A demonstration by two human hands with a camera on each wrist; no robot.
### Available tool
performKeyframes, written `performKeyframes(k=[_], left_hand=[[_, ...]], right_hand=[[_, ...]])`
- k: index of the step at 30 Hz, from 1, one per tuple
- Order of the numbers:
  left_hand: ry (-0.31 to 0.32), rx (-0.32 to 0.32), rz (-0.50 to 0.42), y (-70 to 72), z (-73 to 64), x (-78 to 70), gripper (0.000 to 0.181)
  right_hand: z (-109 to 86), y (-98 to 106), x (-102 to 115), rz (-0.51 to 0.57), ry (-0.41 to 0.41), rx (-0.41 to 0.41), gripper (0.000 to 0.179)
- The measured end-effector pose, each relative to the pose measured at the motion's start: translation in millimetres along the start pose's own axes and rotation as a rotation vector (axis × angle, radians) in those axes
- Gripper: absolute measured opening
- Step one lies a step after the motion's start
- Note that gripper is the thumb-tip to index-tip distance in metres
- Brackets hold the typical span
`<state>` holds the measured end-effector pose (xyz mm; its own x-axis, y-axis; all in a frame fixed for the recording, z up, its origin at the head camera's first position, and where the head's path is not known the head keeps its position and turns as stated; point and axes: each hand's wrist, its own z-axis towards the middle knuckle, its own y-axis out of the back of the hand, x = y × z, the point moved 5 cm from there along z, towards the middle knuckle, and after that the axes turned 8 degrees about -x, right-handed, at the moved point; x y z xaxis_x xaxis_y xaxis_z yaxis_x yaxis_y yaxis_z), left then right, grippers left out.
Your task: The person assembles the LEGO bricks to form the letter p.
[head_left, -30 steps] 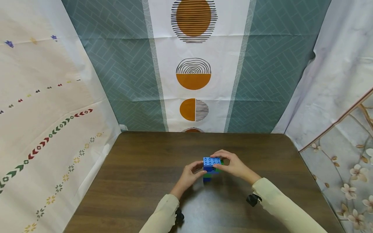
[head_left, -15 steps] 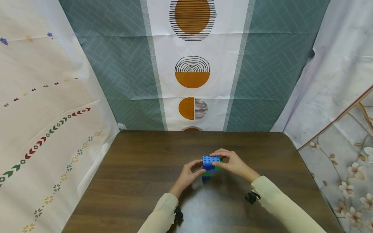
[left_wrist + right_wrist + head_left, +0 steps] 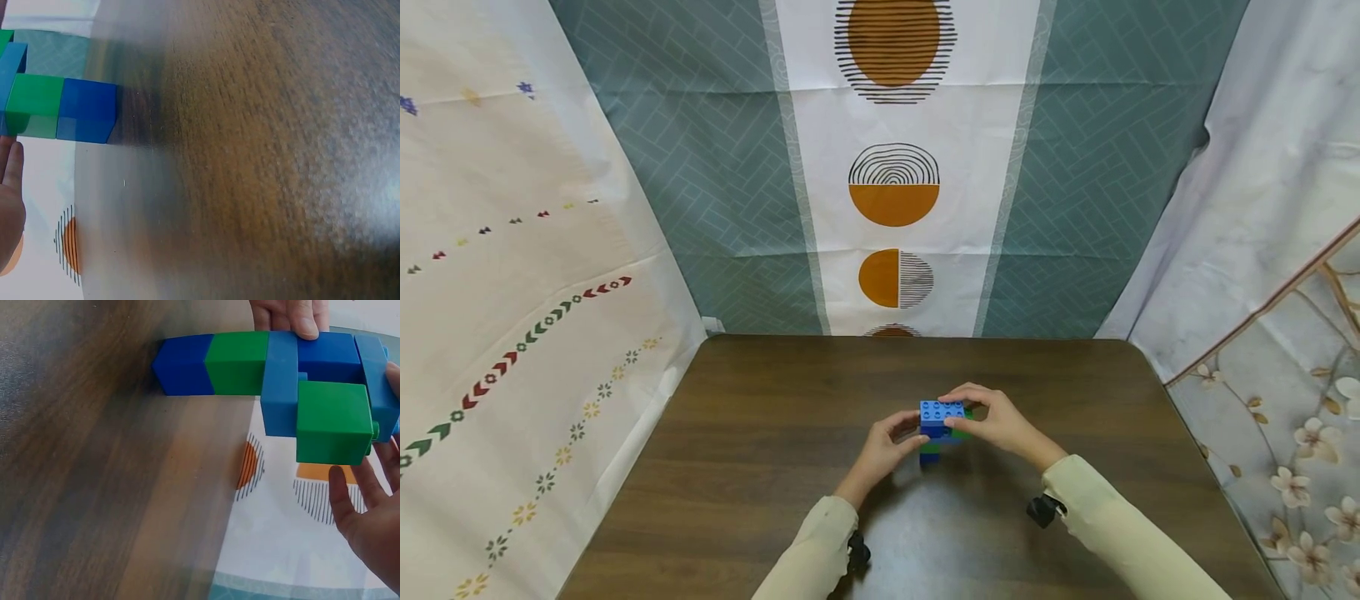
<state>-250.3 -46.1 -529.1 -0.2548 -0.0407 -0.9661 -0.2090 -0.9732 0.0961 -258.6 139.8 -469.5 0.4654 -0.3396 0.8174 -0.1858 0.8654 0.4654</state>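
A stack of blue and green toy building blocks stands upright on the table. From the bottom it has a dark blue block [image 3: 184, 365], a green block [image 3: 239, 364] and a wider lighter blue brick [image 3: 280, 387]. Above that, a dark blue brick [image 3: 330, 356] and another green block [image 3: 333, 422] sit side by side. A studded light blue brick [image 3: 942, 409] tops the stack. My left hand [image 3: 883, 450] grips the stack's left side, its thumb on the upper dark blue brick. My right hand [image 3: 1002, 423] pinches the top brick between thumb and fingers from the right.
The brown wooden table [image 3: 790, 383] extends around the stack on every side. Behind it hangs a patterned teal and white curtain [image 3: 752, 208], with pale cloths at left and right. Dark wrist cameras [image 3: 1043, 510] hang below the cream sleeves [image 3: 1127, 525].
The head view has shifted slightly, so the scene sits a little higher and further left. Both hands keep the same hold on the stack.
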Motion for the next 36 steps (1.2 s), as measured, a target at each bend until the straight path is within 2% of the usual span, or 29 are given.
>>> performKeyframes(k=[4,7,19,25,31,36], left_hand=[[0.018,0.0,-0.006,0.4,0.0,0.1,0.035],[0.023,0.002,-0.011,0.0,-0.3,-0.1,0.035],[-0.008,0.012,0.039,-1.0,-0.5,-9.2,0.033],[-0.02,0.019,0.033,-1.2,0.0,-16.6,0.041],[-0.023,0.011,0.034,-2.6,-0.1,-21.7,0.039],[-0.032,0.006,0.043,-2.7,-0.9,-21.1,0.037]], right_hand=[[0.3,3.6,20.1,-0.012,-0.015,0.022,0.033],[0.7,4.6,25.7,-0.027,-0.027,0.028,0.032],[-1.1,3.0,23.0,-0.003,-0.056,0.001,0.033],[-1.1,1.8,23.5,-0.017,-0.047,-0.02,0.032],[-3.3,-2.4,-4.2,-0.108,-0.002,-0.07,0.032],[-5.4,-5.6,-11.2,-0.086,0.001,-0.082,0.03]])
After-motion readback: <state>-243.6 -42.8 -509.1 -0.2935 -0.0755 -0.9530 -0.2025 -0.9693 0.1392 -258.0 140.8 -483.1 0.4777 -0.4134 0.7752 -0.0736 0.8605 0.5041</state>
